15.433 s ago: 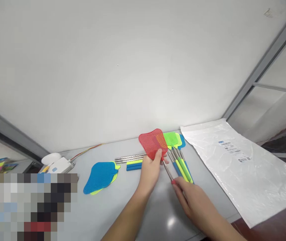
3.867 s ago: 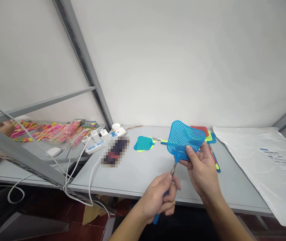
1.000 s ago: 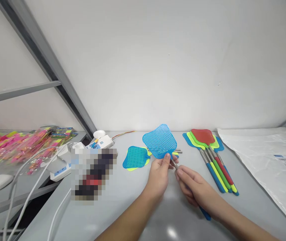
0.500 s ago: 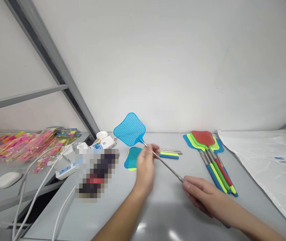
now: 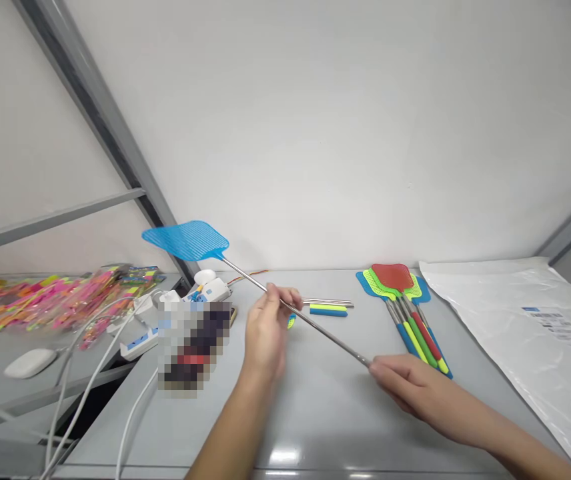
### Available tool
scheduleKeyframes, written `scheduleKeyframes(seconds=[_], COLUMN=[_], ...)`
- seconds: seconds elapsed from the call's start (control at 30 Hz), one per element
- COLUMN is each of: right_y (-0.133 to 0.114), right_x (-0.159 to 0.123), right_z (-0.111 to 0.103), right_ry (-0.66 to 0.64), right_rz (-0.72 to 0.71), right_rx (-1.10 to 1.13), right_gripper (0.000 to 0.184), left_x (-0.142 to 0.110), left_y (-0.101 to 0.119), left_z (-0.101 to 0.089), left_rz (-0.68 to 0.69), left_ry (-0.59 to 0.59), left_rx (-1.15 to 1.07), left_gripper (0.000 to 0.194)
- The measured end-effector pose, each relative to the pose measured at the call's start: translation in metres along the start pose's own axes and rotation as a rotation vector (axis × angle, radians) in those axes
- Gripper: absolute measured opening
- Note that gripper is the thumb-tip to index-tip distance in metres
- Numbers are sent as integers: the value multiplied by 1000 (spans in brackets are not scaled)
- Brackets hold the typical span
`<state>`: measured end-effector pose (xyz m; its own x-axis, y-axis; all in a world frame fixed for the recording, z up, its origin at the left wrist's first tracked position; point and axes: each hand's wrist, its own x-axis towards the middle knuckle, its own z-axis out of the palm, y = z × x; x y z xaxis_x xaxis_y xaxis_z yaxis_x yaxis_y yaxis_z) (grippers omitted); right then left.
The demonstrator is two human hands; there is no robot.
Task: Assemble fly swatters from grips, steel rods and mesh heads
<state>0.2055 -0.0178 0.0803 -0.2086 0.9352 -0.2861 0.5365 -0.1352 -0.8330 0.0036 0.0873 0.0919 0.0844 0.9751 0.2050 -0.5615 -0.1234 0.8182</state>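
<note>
A blue fly swatter [image 5: 188,241] with a thin metal rod is held slantwise above the table, its mesh head up and to the left. My left hand [image 5: 268,327] is closed around the middle of the rod. Farther down, my right hand [image 5: 405,387] is wrapped round the lower end, hiding the handle. Behind my left hand lie loose metal rods [image 5: 330,302] and blue and yellow handles [image 5: 328,311]. A small bit of a mesh head shows beside that hand; the rest is hidden.
Several fly swatters [image 5: 413,320] in red, green, yellow and blue lie overlapped on the right, beside a white plastic mailer [image 5: 505,320]. On the left are a power strip [image 5: 140,341], white cables, a pixelated item [image 5: 193,350] and bright bagged goods [image 5: 75,300]. A wall [image 5: 315,133] stands behind.
The swatter's head has moved left and tilted flatter, and more of its rod shows. My left hand has shifted slightly left along with it, while my right hand keeps its grip.
</note>
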Motion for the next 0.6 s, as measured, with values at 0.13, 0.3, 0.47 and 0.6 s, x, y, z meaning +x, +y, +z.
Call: scheduleKeyframes(seconds=[0.13, 0.3, 0.47, 0.6], right_y=[14, 20, 3, -8], right_x=[-22, -35, -35, -31], right_z=[-8, -14, -8, -1], right_ry=[-13, 37, 137, 198], right_rz=[-16, -71, -176, -218], right_rx=[-77, -133, -223, -338], right_gripper=[41, 38, 34, 37], left_x=[1, -26, -63, -74], left_y=[24, 16, -12, -20], left_z=[-5, 5, 18, 27], left_rz=[73, -5, -114, -96], left_ry=[15, -57, -189, -160], left_rx=[-63, -26, 125, 135], left_gripper=[33, 36, 37, 38])
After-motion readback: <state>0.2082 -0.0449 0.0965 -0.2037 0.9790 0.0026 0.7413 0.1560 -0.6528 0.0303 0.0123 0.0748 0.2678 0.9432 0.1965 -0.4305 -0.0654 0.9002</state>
